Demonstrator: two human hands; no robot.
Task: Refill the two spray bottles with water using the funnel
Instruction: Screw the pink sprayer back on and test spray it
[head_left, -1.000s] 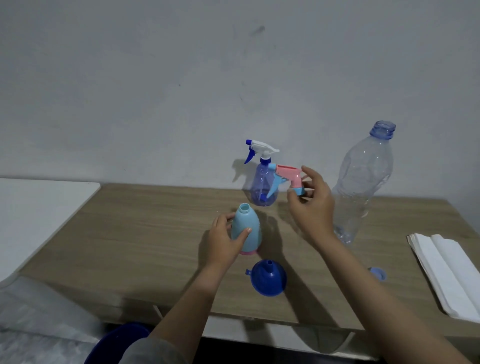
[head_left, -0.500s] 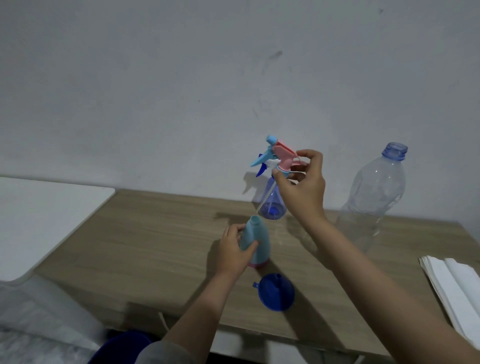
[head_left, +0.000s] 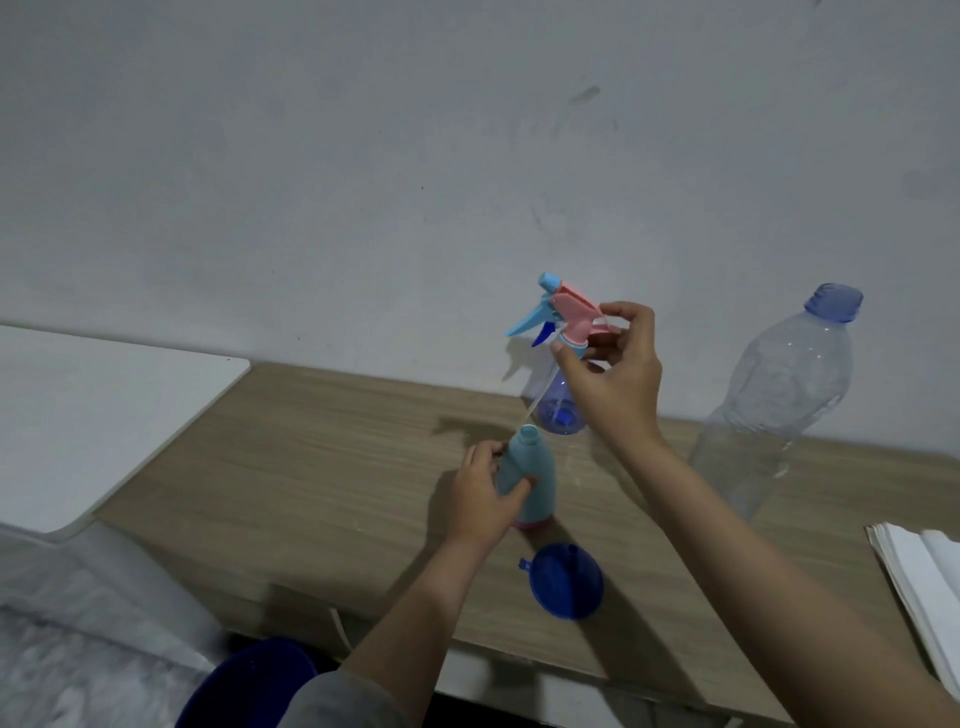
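Note:
A light blue spray bottle body (head_left: 535, 480) with a pink base stands open-necked on the wooden table (head_left: 322, 467). My left hand (head_left: 485, 493) grips its side. My right hand (head_left: 615, 379) pinches the pink and blue trigger head (head_left: 563, 317) in the air above it; its thin clear dip tube reaches down to the bottle's neck. Behind my right hand stands a translucent blue spray bottle (head_left: 558, 410), mostly hidden. A dark blue funnel (head_left: 566, 581) lies on the table near the front edge. A large clear water bottle (head_left: 779, 405) with no cap stands at the right.
A stack of white paper towels (head_left: 919, 592) lies at the table's right edge. A white surface (head_left: 93, 415) adjoins the table on the left. A dark blue bucket rim (head_left: 249, 686) shows below the front edge. A plain wall runs behind.
My right hand has lifted the trigger head higher, and the dip tube is almost out of the light blue bottle. The view has shifted, with a small blue cap gone from sight.

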